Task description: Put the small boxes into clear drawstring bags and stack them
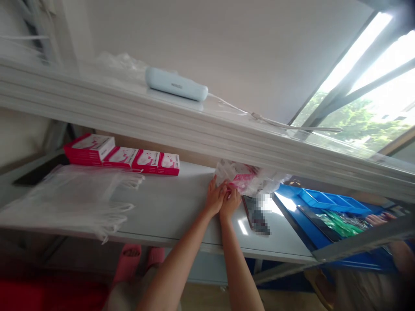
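Both my hands meet at the far side of a pale table (pixel 168 211). My left hand (pixel 214 198) and my right hand (pixel 231 199) are closed, fingers pinched on the near edge of a clear plastic bag (pixel 248 178) that holds a pink and white box. The bag lies partly under an overhead shelf (pixel 181 125). A dark phone (pixel 256 215) lies flat just right of my right hand.
Several pink boxes (pixel 121 156) stand in a row at the back left. A stack of clear bags (pixel 71 194) covers the left of the table. Blue trays (pixel 330 202) with green packets sit at the right, where another person's hand (pixel 378 219) shows. A white device (pixel 177 84) rests on the shelf.
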Demonstrator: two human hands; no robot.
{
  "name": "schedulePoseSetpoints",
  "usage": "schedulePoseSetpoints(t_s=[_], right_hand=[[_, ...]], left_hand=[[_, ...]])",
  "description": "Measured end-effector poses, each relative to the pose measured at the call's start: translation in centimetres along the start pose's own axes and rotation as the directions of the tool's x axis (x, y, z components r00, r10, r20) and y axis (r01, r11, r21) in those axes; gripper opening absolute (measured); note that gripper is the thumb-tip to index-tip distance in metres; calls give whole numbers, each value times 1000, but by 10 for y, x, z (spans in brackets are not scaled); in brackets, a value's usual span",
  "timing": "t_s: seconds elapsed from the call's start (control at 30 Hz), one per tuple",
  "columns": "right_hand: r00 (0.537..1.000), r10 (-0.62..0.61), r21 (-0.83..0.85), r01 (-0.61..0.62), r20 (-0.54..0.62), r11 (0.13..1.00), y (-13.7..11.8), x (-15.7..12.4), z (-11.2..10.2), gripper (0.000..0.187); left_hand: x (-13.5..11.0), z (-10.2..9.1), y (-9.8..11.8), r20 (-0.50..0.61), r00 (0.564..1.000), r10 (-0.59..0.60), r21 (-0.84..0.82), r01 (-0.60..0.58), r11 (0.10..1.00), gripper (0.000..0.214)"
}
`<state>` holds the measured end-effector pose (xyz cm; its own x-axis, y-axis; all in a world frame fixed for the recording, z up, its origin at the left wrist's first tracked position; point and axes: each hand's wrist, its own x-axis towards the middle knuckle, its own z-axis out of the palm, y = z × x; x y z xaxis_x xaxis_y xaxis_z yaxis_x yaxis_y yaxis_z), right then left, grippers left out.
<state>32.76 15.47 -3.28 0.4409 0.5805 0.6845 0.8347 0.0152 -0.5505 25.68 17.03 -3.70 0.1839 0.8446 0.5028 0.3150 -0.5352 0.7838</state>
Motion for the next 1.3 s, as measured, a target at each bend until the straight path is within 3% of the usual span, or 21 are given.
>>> schedulePoseSetpoints(t_s=[0.13,0.23,0.33,0.4,0.53,0.6,0.67,0.8,0.93,1.13,1.3], right_hand=[[979,-96,45,89,181,995,-5,-16,-3,41],[887,-149,-53,191,436,980,-14,-48,-10,45],[738,-152,-142,319,658,937,-22,-79,-21,50],[684,-115,-177,342,721,923,-27,-89,-28,51],[667,-69,-212,331,742,920,-33,-87,-34,51],[670,-65,-212,323,740,923,-35,-85,-35,50],[671,-56,-211,310,739,927,-36,-84,-35,50],[681,-56,-203,293,730,934,-35,-86,-35,50],[690,-59,-198,288,721,937,-35,-87,-35,49],[700,-71,-196,293,711,936,-32,-87,-33,49],[703,-73,-199,298,708,934,-34,-87,-35,48]], left_hand=[[-30,-21,18,-186,983,-13,40,21,999,38],[-67,-63,31,-210,977,43,132,-16,991,38],[-109,-137,40,-81,987,137,330,-104,938,42],[-135,-199,41,-13,992,127,480,-105,871,43],[-168,-317,28,76,996,48,728,-89,679,46],[-175,-361,16,62,998,-28,802,-33,597,44],[-178,-392,4,91,989,-113,826,-12,564,33],[-177,-414,-10,122,982,-148,807,-11,591,24],[-170,-414,-13,81,992,-97,789,-4,615,35],[-161,-415,-19,89,993,-80,822,-27,569,18],[-153,-425,-10,-77,995,69,822,25,570,23]])
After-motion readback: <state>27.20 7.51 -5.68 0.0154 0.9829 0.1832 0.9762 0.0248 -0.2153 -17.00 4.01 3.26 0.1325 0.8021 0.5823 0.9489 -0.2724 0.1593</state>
